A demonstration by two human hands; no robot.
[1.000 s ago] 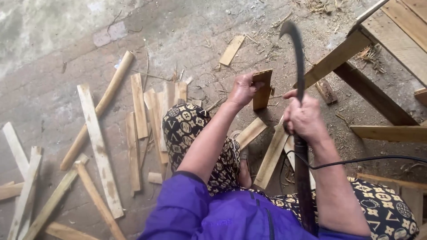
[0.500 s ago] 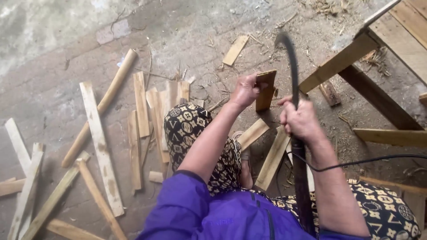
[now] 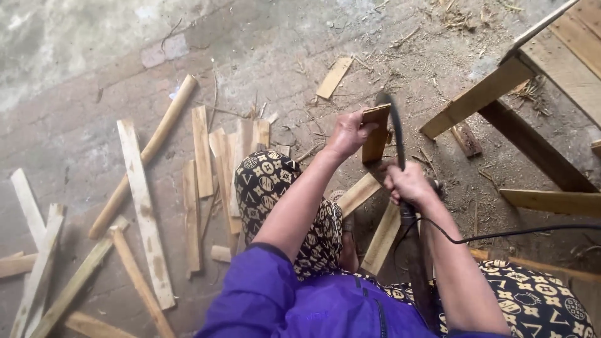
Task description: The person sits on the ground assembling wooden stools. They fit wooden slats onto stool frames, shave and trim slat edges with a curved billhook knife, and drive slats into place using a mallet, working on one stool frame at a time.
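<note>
The person is wearing a bright purple top [image 3: 300,307] with short sleeves and a dark zip running down the front, over black trousers [image 3: 282,200] patterned all over with pale cream motifs.

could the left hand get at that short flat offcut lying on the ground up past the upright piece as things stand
Probably not right away: the left hand is gripping the upright wood block. The offcut lies apart on bare ground beyond it, with nothing between.

Blade [image 3: 395,128] tip motion-blurred, handle hidden in right hand [image 3: 408,183], bench [image 3: 566,59] and cable [image 3: 501,235] cut off at frame edge
</note>
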